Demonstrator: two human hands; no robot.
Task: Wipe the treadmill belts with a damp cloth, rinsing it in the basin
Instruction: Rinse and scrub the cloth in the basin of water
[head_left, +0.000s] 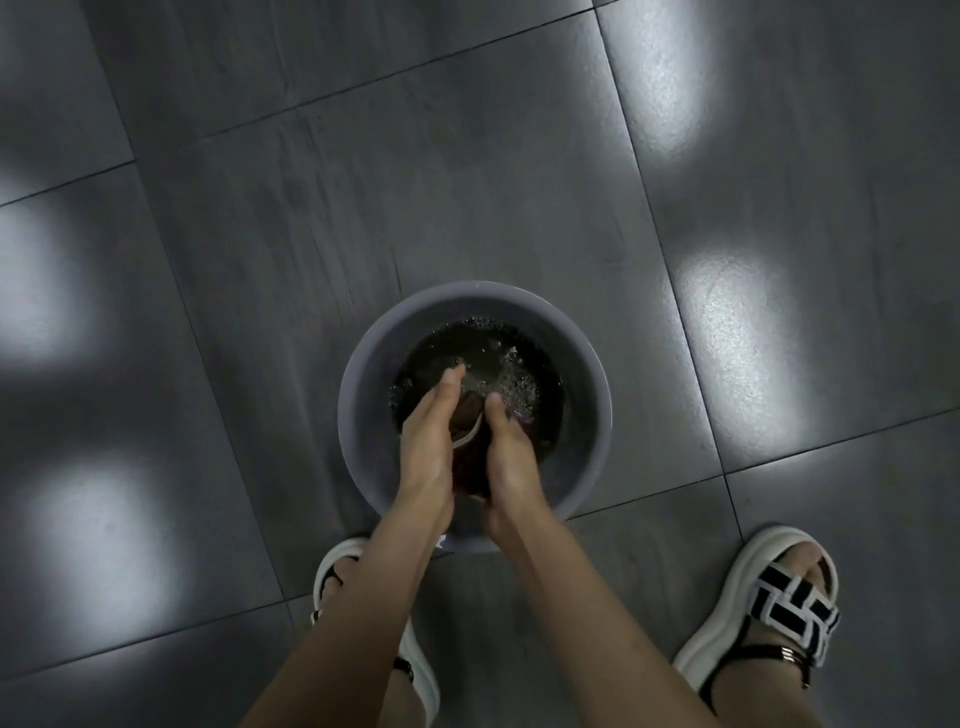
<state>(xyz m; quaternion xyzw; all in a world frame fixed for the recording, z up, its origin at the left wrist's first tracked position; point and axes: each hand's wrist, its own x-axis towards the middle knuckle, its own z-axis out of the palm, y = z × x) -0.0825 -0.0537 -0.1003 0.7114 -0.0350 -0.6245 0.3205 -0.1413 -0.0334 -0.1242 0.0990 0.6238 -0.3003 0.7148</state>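
Nothing here can be read. A small white mark (441, 540) sits on the near rim of the basin (363, 364), half hidden and too small to make out. The straps of the sandal (779, 597) show a black-and-white pattern, not letters.

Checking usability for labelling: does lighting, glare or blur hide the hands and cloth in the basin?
Head view: dim overall; glare patches on the glossy floor tiles, none on the basin; wide-angle bends tile joints; cloth dark, slightly soft between left hand and right hand, yet readable.
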